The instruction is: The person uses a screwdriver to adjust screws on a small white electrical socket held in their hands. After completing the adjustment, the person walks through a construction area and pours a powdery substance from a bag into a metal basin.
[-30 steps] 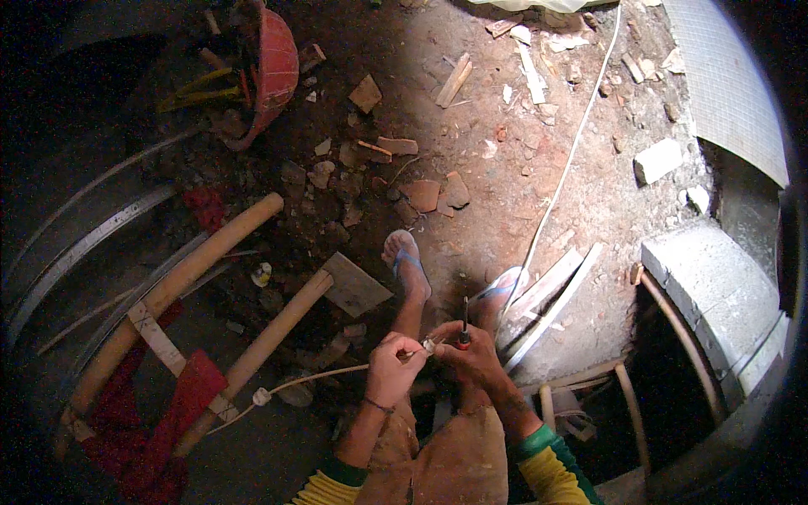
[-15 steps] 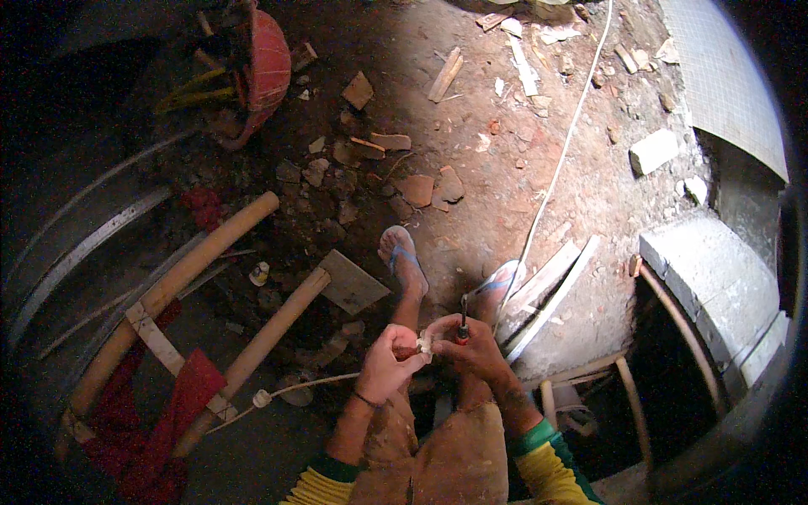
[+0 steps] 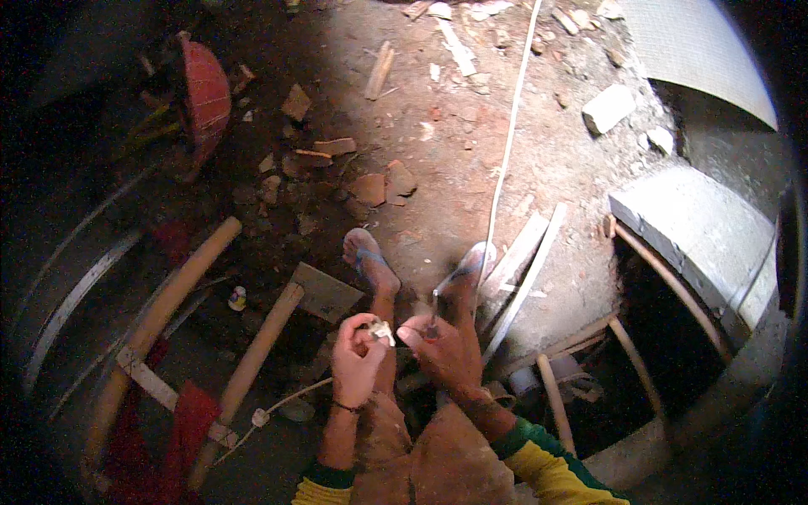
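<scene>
My left hand [image 3: 357, 362] pinches a small cream-coloured piece [image 3: 385, 332] between thumb and fingers; its exact kind is too small to make out. Just to the right, my right hand [image 3: 439, 355] is closed around a screwdriver [image 3: 434, 305], its thin shaft pointing away from me and its handle mostly hidden in the fingers. A small gap separates the two hands above my knees. From the left wrist, a pale cable [image 3: 300, 390] trails down to the left, with a small white fitting [image 3: 260, 417] on it.
Wooden poles [image 3: 261, 353] and red cloth [image 3: 195, 421] lie at left, a red basin [image 3: 207, 97] beyond. Broken tiles [image 3: 369, 189] litter the dirt floor. A long white cable [image 3: 507, 143] crosses it. At right are wood strips [image 3: 530, 273] and a grey slab [image 3: 686, 227].
My hands have come apart; the left has turned, keeping the cream-coloured piece, and the right still holds the screwdriver. The whole view has shifted, so the floor things appear further left.
</scene>
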Tool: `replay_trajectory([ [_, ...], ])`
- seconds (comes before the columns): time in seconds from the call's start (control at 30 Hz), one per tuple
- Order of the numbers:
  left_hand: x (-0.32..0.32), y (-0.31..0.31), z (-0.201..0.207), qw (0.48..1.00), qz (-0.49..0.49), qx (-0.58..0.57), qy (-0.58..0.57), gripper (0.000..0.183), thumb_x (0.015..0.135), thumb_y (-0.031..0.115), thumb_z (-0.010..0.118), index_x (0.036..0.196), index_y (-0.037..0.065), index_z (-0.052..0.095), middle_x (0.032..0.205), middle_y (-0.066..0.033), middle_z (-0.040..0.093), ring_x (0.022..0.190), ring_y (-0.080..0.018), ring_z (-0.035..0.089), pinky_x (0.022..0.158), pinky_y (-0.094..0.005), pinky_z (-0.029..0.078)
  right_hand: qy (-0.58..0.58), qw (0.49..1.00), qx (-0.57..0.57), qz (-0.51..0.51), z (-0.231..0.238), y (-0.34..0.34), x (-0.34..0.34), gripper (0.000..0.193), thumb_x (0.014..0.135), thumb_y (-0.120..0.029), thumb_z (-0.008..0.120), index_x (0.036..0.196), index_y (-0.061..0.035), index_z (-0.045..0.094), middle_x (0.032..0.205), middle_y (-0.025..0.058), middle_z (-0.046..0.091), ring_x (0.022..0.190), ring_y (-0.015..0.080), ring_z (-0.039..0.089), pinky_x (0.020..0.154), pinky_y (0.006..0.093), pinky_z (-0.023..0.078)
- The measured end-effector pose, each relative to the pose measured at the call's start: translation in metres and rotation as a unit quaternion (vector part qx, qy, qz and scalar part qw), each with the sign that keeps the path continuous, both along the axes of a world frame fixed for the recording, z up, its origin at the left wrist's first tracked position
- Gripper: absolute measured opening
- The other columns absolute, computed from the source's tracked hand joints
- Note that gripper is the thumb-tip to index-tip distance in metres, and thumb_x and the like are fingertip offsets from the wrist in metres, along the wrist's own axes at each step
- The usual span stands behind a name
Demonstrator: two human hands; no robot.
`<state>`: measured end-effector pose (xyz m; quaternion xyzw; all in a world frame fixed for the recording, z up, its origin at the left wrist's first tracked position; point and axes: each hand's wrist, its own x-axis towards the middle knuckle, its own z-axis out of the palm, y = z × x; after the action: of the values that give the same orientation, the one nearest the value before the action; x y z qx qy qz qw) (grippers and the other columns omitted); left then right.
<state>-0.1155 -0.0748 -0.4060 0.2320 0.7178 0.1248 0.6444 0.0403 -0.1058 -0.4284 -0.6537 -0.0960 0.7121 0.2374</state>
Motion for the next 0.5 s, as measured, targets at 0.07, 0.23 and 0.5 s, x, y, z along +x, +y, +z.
replay_trajectory([
  [0.07, 0.008, 0.011, 0.011, 0.998, -0.022, 0.038, 0.054, 0.04, 0.086, -0.002, 0.065, 0.123, 0.005, 0.051, 0.103, -0.003, 0.06, 0.09, -0.0096, 0.058, 0.079, -0.0245, 0.048, 0.009, 0.998, -0.045, -0.03, 0.006, -0.007, -0.011, 0.023, 0.091, -0.027, 0.067, 0.098, -0.0048, 0.069, 0.081, 0.0012, 0.067, 0.068, 0.0083, 0.06, 0.06, 0.0256, 0.049],
  [0.23, 0.013, 0.017, 0.025, 0.991, -0.002, 0.097, 0.09, 0.039, 0.086, -0.002, 0.063, 0.121, 0.005, 0.048, 0.107, -0.0052, 0.055, 0.096, -0.0126, 0.055, 0.085, -0.0277, 0.047, -0.014, 0.988, -0.016, -0.152, 0.028, -0.001, -0.052, 0.015, 0.092, -0.01, 0.068, 0.104, -0.0028, 0.066, 0.076, -0.0014, 0.062, 0.054, 0.0055, 0.05, 0.046, 0.0218, 0.038],
  [0.5, 0.003, 0.03, 0.041, 0.986, 0.053, 0.133, 0.086, 0.039, 0.088, -0.005, 0.06, 0.122, 0.004, 0.043, 0.106, -0.0118, 0.06, 0.09, -0.0153, 0.06, 0.082, -0.028, 0.049, -0.058, 0.976, 0.043, -0.204, 0.035, 0.019, -0.061, 0.015, 0.091, -0.012, 0.069, 0.103, -0.0026, 0.066, 0.077, 0.0003, 0.064, 0.057, 0.0047, 0.052, 0.051, 0.0219, 0.041],
])
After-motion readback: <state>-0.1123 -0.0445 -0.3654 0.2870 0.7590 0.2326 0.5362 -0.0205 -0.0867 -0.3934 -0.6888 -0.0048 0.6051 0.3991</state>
